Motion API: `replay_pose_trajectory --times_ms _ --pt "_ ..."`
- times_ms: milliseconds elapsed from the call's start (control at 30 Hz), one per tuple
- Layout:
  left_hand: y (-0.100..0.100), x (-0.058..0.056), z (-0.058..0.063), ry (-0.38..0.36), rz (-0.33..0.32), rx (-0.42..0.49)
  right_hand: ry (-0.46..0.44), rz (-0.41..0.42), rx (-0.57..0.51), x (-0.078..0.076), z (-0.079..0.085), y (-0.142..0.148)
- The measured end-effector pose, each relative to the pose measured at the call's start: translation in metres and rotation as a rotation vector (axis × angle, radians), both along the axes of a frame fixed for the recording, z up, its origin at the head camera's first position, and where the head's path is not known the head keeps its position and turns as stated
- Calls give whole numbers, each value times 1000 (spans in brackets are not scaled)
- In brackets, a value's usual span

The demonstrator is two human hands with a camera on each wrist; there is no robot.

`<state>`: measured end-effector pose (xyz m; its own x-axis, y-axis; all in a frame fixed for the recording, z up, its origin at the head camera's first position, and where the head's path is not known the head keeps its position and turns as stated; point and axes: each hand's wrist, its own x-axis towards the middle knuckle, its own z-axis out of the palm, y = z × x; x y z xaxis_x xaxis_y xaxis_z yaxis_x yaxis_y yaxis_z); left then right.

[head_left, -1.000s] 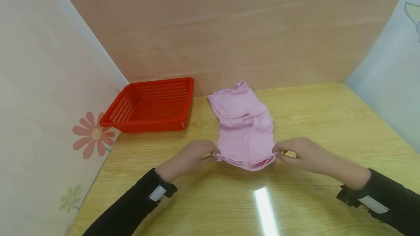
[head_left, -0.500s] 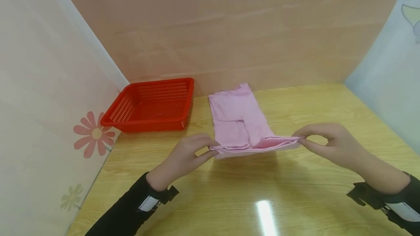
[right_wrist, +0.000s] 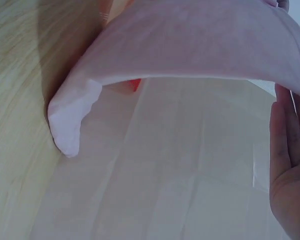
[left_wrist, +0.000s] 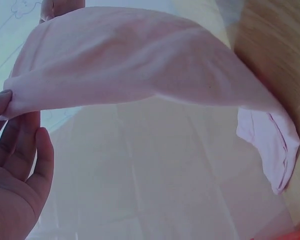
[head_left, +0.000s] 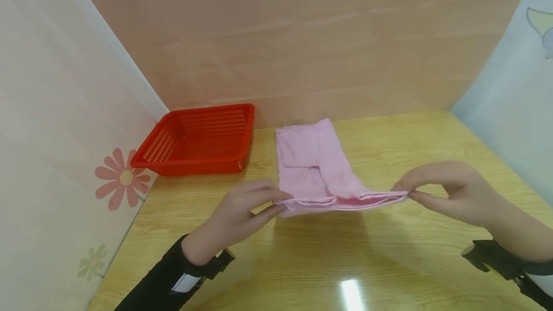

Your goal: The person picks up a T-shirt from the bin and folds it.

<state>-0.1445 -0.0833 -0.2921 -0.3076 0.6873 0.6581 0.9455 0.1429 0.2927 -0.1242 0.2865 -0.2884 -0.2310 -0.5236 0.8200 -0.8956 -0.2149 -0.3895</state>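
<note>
A pink folded garment (head_left: 302,150) lies partly on the wooden table, its near edge raised off the surface; its exact kind is hard to tell. My left hand (head_left: 235,215) pinches the near left corner between thumb and fingers. At the near right corner, my right hand (head_left: 458,196) pinches the layered edge, which is stretched taut between both hands. In the left wrist view the garment (left_wrist: 140,65) arches up from the table to the left hand (left_wrist: 20,165). The right wrist view shows its underside (right_wrist: 190,45) beside the right hand (right_wrist: 292,155).
A red plastic basket (head_left: 207,140) with slotted sides stands at the back left of the table (head_left: 268,263). Behind it rises a beige wall covering (head_left: 298,42). Flower-printed white sheeting (head_left: 56,109) borders the left side, and pale sheeting (head_left: 505,90) the right.
Both hands have lifted the garment's near edge off the table. My right hand has moved right, spreading that edge wider, and the garment's far part has shifted slightly toward me and flattened.
</note>
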Motion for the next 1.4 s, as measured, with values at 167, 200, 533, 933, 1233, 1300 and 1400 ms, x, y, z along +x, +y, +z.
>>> replay_pose_trajectory --times_ms 167,200,533,933,1233,1300,1400 --pt "4 -10 4 -107 98 24 -111 -162 90 -16 -6 12" --pt "6 -14 3 -141 130 31 -143 -248 129 -19 -8 15" --pt "19 -66 -19 -544 411 63 -612 -638 316 -70 -24 10" --pt "40 -138 -65 -864 530 129 -974 -570 287 -145 -63 3" --pt "48 -170 -104 -1021 603 94 -1080 -644 392 -177 -97 -7" --pt "49 -174 -111 -1023 623 77 -1089 -669 420 -182 -103 -9" --pt "52 -178 -120 -1019 670 52 -1080 -715 474 -188 -111 -11"
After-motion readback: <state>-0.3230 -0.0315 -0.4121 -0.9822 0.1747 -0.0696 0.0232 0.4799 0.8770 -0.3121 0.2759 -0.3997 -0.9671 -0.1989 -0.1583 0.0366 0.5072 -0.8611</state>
